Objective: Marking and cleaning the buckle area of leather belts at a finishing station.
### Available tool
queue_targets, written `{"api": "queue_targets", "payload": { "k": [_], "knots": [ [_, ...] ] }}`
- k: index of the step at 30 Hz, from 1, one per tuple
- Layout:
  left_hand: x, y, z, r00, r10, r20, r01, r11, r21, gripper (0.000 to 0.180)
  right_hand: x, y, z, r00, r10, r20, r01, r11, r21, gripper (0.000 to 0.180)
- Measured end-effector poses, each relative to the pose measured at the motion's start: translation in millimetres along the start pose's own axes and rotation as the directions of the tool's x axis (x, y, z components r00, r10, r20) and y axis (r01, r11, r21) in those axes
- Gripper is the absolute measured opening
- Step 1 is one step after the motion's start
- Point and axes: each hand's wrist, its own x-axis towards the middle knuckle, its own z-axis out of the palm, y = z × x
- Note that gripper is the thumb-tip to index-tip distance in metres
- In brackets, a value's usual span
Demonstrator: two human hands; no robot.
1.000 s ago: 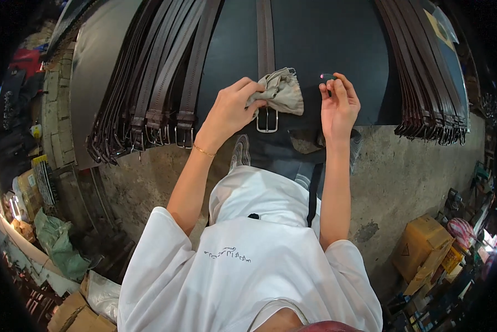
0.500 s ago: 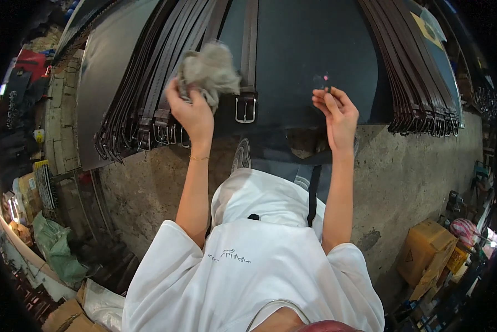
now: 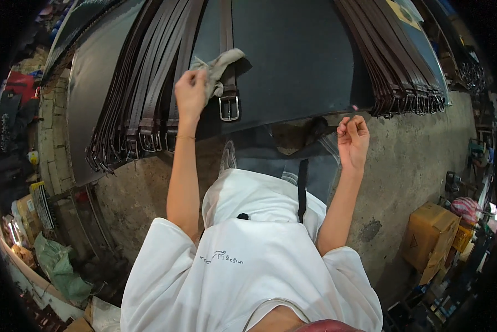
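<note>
My left hand (image 3: 190,99) is closed on a crumpled grey-beige cloth (image 3: 220,62), which hangs across a single dark brown belt (image 3: 226,30) lying lengthwise on the dark tabletop (image 3: 292,66). That belt's silver buckle (image 3: 229,108) points toward me near the table edge. Off to the right, my right hand (image 3: 354,145) hovers just past the front edge with its fingers curled together. A tiny blurred pink speck (image 3: 355,108) shows just above those fingertips; what they pinch is too small to make out.
Many brown belts (image 3: 149,83) lie bunched at left, buckles over the front edge. Another row of belts (image 3: 378,52) lies at right, with a yellowish sheet (image 3: 404,14) behind. Cardboard boxes (image 3: 430,235) stand on the concrete floor at right, a green plastic bag (image 3: 63,265) at lower left.
My left hand has brought the cloth down onto the single belt. The right hand has moved right and toward me, away from the tabletop. The whole view has shifted slightly.
</note>
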Motion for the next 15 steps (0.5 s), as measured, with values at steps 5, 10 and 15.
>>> {"api": "queue_targets", "payload": {
  "k": [5, 10, 15],
  "knots": [
    [-3, 20, -32, 0.763, 0.007, -0.647, -0.284, 0.902, -0.325, 0.021, 16, 34, -38, 0.992, -0.004, -0.125, -0.013, 0.990, -0.138, 0.033],
    [-32, 60, -67, 0.585, 0.062, -0.809, -0.371, 0.907, -0.200, 0.025, 9, 43, -19, 0.976, 0.054, -0.212, -0.069, 0.996, -0.065, 0.042],
    [-53, 81, -31, 0.636, 0.385, -0.669, -0.429, 0.897, 0.108, 0.026, 13, 40, -28, 0.982, -0.033, -0.186, 0.005, 0.989, -0.148, 0.027]
  ]
}}
